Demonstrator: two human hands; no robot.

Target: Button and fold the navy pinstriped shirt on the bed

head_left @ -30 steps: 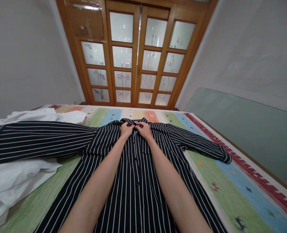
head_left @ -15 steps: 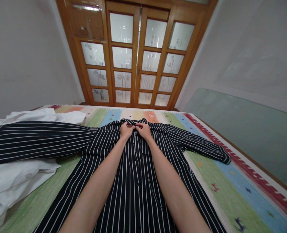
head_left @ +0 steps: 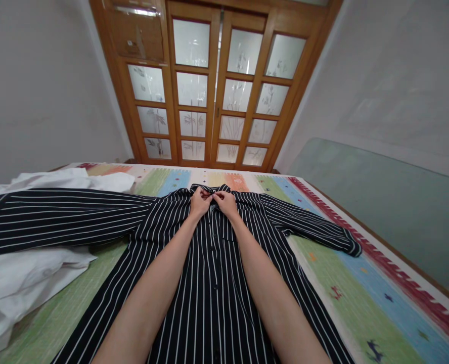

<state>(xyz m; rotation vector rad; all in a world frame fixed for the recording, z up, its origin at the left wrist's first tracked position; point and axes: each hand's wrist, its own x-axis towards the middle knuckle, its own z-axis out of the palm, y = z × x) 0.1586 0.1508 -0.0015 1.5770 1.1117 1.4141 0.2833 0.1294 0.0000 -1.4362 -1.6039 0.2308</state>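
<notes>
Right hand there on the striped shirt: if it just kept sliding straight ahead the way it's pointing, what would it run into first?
The right hand points toward the shirt's collar, so it would probably meet that first, then the striped mat beyond; depth is hard to judge.

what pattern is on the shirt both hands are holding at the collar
The shirt is black with thin white vertical stripes, seen in the head view.

black white-striped shirt [head_left: 209, 283], white cloth [head_left: 23, 278], green, blue, red striped mat [head_left: 364, 298], brown wooden door [head_left: 217, 81]
</notes>
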